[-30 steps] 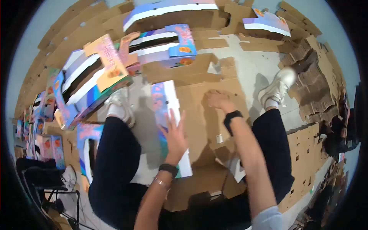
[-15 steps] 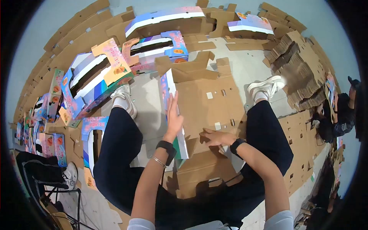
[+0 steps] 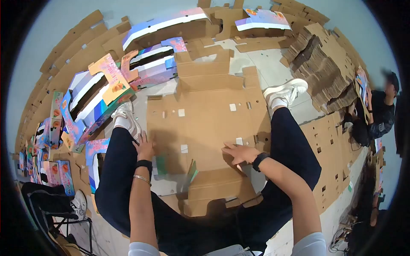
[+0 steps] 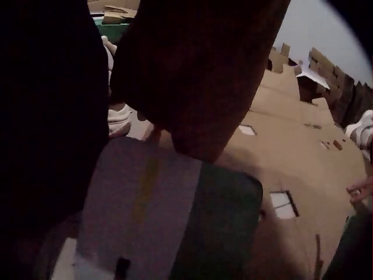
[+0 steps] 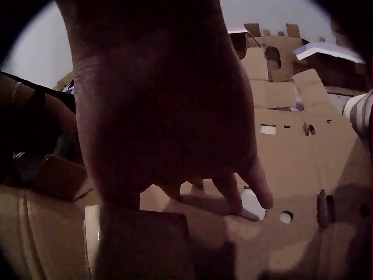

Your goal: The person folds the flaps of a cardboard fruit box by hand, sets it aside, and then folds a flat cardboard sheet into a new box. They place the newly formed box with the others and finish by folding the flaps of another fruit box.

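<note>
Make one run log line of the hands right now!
unfolded cardboard box: brown side up, between the legs | left hand: at box's left edge | right hand: on box's right part

Pretty sure this is a packing room or some small box-making workshop, can't tell which. Bright printed fruit boxes (image 3: 96, 117) crowd the left side, with a bunch of smaller ones (image 3: 53, 166) at the left edge. There's a fat stack of flattened cardboard (image 3: 318, 66) at far right, brown sheets (image 3: 72, 47) standing along the pale wall (image 3: 149, 10), and a big opened-out carton (image 3: 209, 123) right on the tiled floor (image 3: 267, 64). Second person (image 3: 380, 123) over at right is in among the cardboard too.
</note>
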The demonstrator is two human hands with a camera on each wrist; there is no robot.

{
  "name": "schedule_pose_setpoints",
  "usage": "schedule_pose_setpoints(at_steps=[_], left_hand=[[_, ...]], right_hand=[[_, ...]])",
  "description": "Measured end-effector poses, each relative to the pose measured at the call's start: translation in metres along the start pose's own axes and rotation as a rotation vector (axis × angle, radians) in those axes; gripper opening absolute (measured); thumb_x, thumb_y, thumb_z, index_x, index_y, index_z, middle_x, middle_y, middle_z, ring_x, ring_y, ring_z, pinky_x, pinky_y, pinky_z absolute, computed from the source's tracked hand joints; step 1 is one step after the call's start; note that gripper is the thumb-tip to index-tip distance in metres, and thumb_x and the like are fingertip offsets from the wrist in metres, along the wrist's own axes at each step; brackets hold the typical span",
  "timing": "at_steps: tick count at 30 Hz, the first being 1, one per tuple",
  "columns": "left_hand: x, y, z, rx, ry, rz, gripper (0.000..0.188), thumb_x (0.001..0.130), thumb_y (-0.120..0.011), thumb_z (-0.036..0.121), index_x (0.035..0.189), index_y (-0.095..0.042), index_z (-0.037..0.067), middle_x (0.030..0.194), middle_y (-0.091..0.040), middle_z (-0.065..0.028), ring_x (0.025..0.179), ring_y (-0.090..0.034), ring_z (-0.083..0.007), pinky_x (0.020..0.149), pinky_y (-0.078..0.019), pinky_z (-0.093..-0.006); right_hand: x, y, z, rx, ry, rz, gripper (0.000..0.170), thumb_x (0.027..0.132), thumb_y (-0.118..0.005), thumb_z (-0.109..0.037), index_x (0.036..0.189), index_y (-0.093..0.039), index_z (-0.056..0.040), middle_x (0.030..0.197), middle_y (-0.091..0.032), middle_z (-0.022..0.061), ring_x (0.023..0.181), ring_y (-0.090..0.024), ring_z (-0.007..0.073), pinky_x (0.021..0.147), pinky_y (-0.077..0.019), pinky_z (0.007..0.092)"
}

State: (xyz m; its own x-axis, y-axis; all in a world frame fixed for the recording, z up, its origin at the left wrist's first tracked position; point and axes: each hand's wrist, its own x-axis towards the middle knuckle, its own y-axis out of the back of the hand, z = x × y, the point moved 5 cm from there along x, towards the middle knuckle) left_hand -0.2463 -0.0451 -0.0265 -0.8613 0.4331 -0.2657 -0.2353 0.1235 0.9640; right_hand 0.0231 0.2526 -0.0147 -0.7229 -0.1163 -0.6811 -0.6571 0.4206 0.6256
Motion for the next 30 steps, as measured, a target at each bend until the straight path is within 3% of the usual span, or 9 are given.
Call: schedule_pose_setpoints(at_steps=[3,6,8,10,12,15,18,20,30], left_hand=[[0.003,-0.033,-0.005,0.192,-0.233,-0.106,0.079,0.066,-0.075,0.023,0.138,-0.042,0.030,0.153,-0.014,-0.0156,0.141,-0.012,-0.0402,0.099,-0.0171,-0.0754],[0.002,0.000,0.021,0.316,-0.302,-0.165,0.070,0.067,-0.074,0.026,0.133,-0.049,0.022,0.144,-0.035,-0.0170,0.135,-0.031,-0.0358,0.102,-0.0301,-0.0621],[0.034,-0.034,0.033,0.038,-0.495,-0.218,0.063,0.069,-0.073,0.029,0.127,-0.054,0.014,0.128,-0.054,-0.0167,0.120,-0.050,-0.0287,0.097,-0.0419,-0.0452],[-0.020,0.045,0.107,0.010,-0.589,-0.365,0.043,0.075,-0.067,0.025,0.113,-0.061,0.006,0.106,-0.065,-0.0168,0.100,-0.061,-0.0271,0.088,-0.0466,-0.0342],[-0.040,0.015,0.147,-0.714,-0.809,-0.375,0.031,0.081,-0.061,0.027,0.102,-0.064,0.004,0.100,-0.066,-0.0172,0.095,-0.061,-0.0301,0.085,-0.0477,-0.0361],[-0.110,0.025,0.195,-0.823,-0.812,-0.682,0.030,0.087,-0.051,0.029,0.100,-0.066,0.006,0.099,-0.067,-0.0135,0.088,-0.064,-0.0328,0.077,-0.0501,-0.0417],[-0.151,0.013,0.198,-0.250,-0.912,-0.756,0.027,0.083,-0.054,0.028,0.087,-0.068,0.005,0.094,-0.068,-0.0164,0.089,-0.064,-0.0320,0.082,-0.0465,-0.0434],[-0.159,0.019,0.171,0.243,-0.873,-0.355,0.021,0.078,-0.053,0.021,0.081,-0.070,0.008,0.087,-0.068,-0.0174,0.086,-0.064,-0.0338,0.083,-0.0460,-0.0450],[-0.173,-0.086,0.124,0.254,-0.815,-0.453,0.024,0.080,-0.054,0.016,0.092,-0.072,0.007,0.095,-0.068,-0.0192,0.091,-0.066,-0.0326,0.078,-0.0530,-0.0406]], right_hand=[[0.008,-0.012,0.012,-0.078,0.047,0.072,0.078,0.071,-0.066,-0.027,0.141,-0.034,-0.0182,0.155,-0.017,0.0055,0.108,-0.057,0.0337,0.085,-0.0497,0.0445],[0.004,0.007,0.000,-0.138,0.112,0.082,0.068,0.074,-0.063,-0.031,0.137,-0.041,-0.0163,0.151,-0.025,0.0081,0.104,-0.059,0.0346,0.084,-0.0497,0.0445],[-0.006,0.030,-0.022,-0.133,0.115,0.022,0.063,0.077,-0.061,-0.035,0.134,-0.044,-0.0151,0.147,-0.034,0.0108,0.107,-0.058,0.0347,0.087,-0.0482,0.0439],[-0.012,0.038,-0.036,-0.163,0.005,-0.151,0.046,0.078,-0.058,-0.037,0.118,-0.059,-0.0129,0.124,-0.059,0.0128,0.103,-0.060,0.0344,0.086,-0.0482,0.0450],[-0.010,0.021,-0.031,-0.048,0.081,-0.066,0.040,0.078,-0.057,-0.036,0.110,-0.063,-0.0127,0.111,-0.064,0.0119,0.100,-0.061,0.0338,0.085,-0.0478,0.0451],[-0.017,0.006,-0.035,-0.119,0.118,0.008,0.032,0.078,-0.057,-0.036,0.099,-0.068,-0.0136,0.097,-0.069,0.0094,0.096,-0.062,0.0320,0.084,-0.0465,0.0443],[-0.037,0.000,-0.027,-0.458,0.013,0.069,0.029,0.078,-0.057,-0.034,0.095,-0.071,-0.0161,0.096,-0.069,0.0064,0.094,-0.063,0.0296,0.086,-0.0443,0.0429],[-0.057,0.003,-0.020,-0.614,-0.054,0.148,0.028,0.078,-0.056,-0.034,0.096,-0.071,-0.0175,0.097,-0.069,0.0051,0.094,-0.063,0.0284,0.087,-0.0430,0.0424],[-0.054,-0.093,0.019,-0.211,-0.187,0.098,0.031,0.080,-0.055,-0.024,0.104,-0.068,-0.0098,0.106,-0.067,0.0135,0.104,-0.063,0.0270,0.086,-0.0433,0.0524]])
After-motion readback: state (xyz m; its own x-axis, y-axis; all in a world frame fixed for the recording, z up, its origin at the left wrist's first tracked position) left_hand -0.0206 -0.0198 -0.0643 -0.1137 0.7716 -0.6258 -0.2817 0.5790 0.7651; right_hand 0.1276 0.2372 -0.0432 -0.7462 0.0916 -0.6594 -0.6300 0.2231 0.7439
